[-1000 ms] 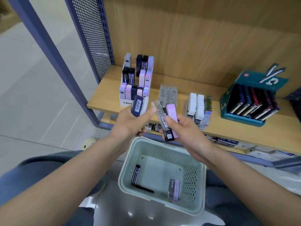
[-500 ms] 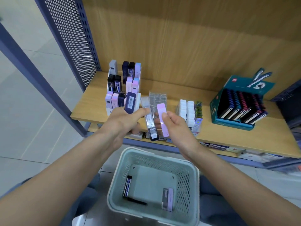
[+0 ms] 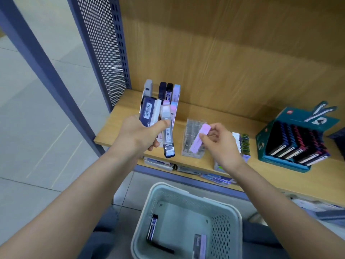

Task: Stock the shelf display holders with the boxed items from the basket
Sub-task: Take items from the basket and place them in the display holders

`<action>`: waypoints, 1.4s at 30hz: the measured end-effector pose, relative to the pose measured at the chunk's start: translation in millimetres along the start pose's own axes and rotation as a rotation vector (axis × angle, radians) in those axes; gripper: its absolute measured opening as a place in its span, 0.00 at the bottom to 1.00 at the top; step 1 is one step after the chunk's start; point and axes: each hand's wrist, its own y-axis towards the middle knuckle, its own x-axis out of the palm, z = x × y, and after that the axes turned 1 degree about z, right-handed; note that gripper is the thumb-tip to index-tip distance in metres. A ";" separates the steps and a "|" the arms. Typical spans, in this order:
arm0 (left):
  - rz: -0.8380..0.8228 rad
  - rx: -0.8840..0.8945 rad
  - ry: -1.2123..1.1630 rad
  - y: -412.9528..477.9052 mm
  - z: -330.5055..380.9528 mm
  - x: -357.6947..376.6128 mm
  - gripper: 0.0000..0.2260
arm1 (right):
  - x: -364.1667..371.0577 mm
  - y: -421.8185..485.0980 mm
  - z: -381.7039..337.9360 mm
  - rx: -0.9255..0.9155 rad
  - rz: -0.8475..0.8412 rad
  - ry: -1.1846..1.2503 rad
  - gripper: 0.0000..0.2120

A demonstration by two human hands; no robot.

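The fingers of the left hand (image 3: 136, 137) clamp a loose fan of boxes (image 3: 147, 113); the clear box (image 3: 168, 140) may slide out. The right hand (image 3: 222, 144) pinches the lilac box (image 3: 197, 142).

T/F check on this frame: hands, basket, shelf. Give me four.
1. The right hand pinches a pink box. True.
2. The left hand is empty. False: it grips several boxes.
3. The basket holds nothing. False: a dark box and a lilac box lie in it.
4. The teal display box stands right of the clear holder. True.
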 end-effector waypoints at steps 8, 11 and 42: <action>0.143 0.034 0.044 12.1 2.8 -40.2 0.07 | 41.7 33.3 -31.1 -0.251 0.012 -0.120 0.07; 0.171 0.026 0.022 14.0 4.4 -52.1 0.07 | 57.4 53.1 -42.5 -0.347 0.047 -0.168 0.04; 0.202 0.031 -0.066 21.7 10.3 -83.0 0.07 | 107.2 143.8 -47.4 -0.369 -0.139 -0.831 0.08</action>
